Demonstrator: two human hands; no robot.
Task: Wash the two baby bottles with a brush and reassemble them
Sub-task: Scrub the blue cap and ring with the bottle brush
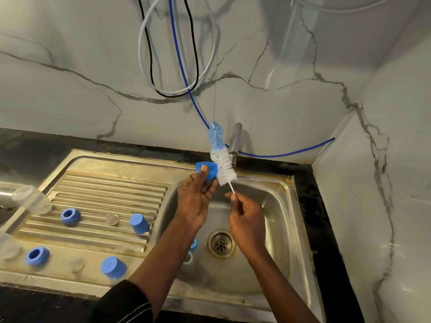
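Marble-veined wall panels back a steel sink (288, 207) set in a dark counter (310, 213). Over the basin, the left hand (193, 201) grips a blue cap (209, 170), thumb pressed on its side and fingers curled behind it. The bottle brush (221, 159) stands tilted, its white and blue bristles touching the cap's right edge. The right hand (247, 220) pinches the thin handle just below the bristles between thumb and fingertips.

Down in the basin, beside the left forearm, lie a blue piece (193, 244) and a pale one (188, 259), both partly hidden; what they are I cannot tell. The drain (220, 244) sits just right of them.

On the ribbed drainboard (105, 190) the other parts are spread apart: two blue rings (70, 215) (36, 255), two more blue caps (139, 223) (113, 268) and two clear teats (112, 219) (76, 264). A clear bottle (30, 199) lies on its side at the board's left edge, and a second clear one (9, 249), blurred, sits below it.

A chrome tap (236, 138) rises behind the brush, with a blue hose (286, 153) running along the wall.
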